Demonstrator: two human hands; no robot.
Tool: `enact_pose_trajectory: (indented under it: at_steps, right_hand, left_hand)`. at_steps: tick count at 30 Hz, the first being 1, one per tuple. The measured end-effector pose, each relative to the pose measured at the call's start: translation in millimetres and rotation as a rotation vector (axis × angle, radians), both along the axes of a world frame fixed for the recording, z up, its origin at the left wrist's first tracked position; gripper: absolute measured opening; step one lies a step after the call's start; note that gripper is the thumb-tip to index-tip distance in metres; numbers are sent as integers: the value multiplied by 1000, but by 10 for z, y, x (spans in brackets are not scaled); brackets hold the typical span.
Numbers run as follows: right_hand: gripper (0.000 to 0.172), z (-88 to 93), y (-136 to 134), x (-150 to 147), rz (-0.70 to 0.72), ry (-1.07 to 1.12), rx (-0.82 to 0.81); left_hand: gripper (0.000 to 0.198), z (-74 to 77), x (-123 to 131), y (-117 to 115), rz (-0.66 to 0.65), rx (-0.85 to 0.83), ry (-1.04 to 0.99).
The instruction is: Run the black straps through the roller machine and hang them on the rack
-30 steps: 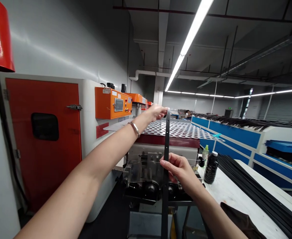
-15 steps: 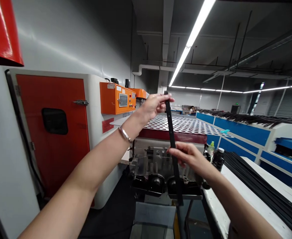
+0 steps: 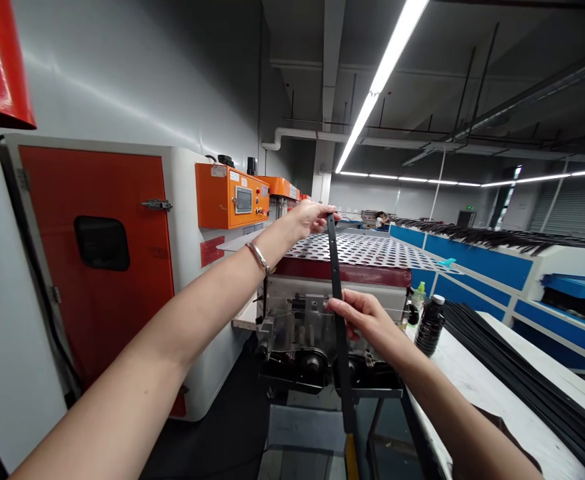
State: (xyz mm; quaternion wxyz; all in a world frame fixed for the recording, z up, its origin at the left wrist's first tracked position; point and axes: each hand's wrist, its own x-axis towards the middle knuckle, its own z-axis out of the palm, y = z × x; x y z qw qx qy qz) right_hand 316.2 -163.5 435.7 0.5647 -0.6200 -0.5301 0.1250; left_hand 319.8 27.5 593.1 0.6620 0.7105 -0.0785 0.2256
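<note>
**Two hands hold a black strip upright in front of a roller machine**

The person's left hand [image 3: 312, 220] is raised and pinching the top end of a long black strip [image 3: 335, 273], with the fingers closed around it. The right hand [image 3: 357, 320] is curled around the strip's middle, thumb and fingers pressed together on it. Between the hands, the strip is hanging nearly straight and tilting slightly. Its lower end is dropping past the machine toward the floor, touching nothing that can be seen. The hands are holding it up for inspection or handling; the pictures show no contact with the machine.

Directly behind the strip is a clear plastic guard [image 3: 292, 340] over the machine's dark rollers, and above that lies a perforated metal bed [image 3: 352, 250] with a red front edge. A silver bangle [image 3: 258, 257] is circling the left wrist.

To the left stand a white cabinet with a red door [image 3: 92, 267] and an orange control box [image 3: 230, 197] with a small touchscreen. To the right, a white tabletop [image 3: 472, 393] carries a dark bottle [image 3: 430, 327] and a green-capped bottle [image 3: 419, 297] at its far end, and a pile of black strips [image 3: 522, 367] along its right edge. Far off, a person [image 3: 381, 220] is sitting beyond the machine.
</note>
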Motion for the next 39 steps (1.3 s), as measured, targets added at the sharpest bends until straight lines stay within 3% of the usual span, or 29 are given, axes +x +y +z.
enact_pose_trajectory:
  at_steps: [5, 9, 11, 14, 16, 19, 21, 26, 29, 32, 39]
  right_hand:
    - [35, -102, -81, -73, 2, 59, 3]
    - [36, -105, -71, 33, -77, 110, 107]
    - [37, -111, -67, 79, -89, 132, 118]
    - [38, -145, -92, 88, -71, 145, 80]
    - [37, -148, -120, 72, -65, 128, 69]
    - [36, -38, -159, 66, -50, 28, 23]
    - [34, 129, -172, 83, -42, -84, 0]
    - [27, 613, -122, 187, -134, -424, 131]
    - [24, 698, -34, 275, -201, -526, 183]
    - [23, 609, 54, 338, -197, -502, 172]
    - [28, 408, 153, 337, -153, -418, 134]
  left_hand:
    - [5, 116, 132, 0, -47, 71, 9]
    - [44, 234, 319, 9, -77, 13, -164]
    - [43, 188, 394, 18, -39, -6, -136]
    - [16, 0, 407, 16, -13, 12, 79]
    - [6, -129, 331, -13, -68, 32, 187]
    - [13, -186, 133, -107, -194, 65, 176]
    - [13, -91, -8, -185, -240, 116, 87]
    - [13, 384, -236, -314, -212, 228, -112]
    - [14, 524, -275, -319, -168, 230, -200]
    - [11, 438, -311, -306, -100, 229, -225]
    - [10, -2, -448, -357, 28, 267, -306]
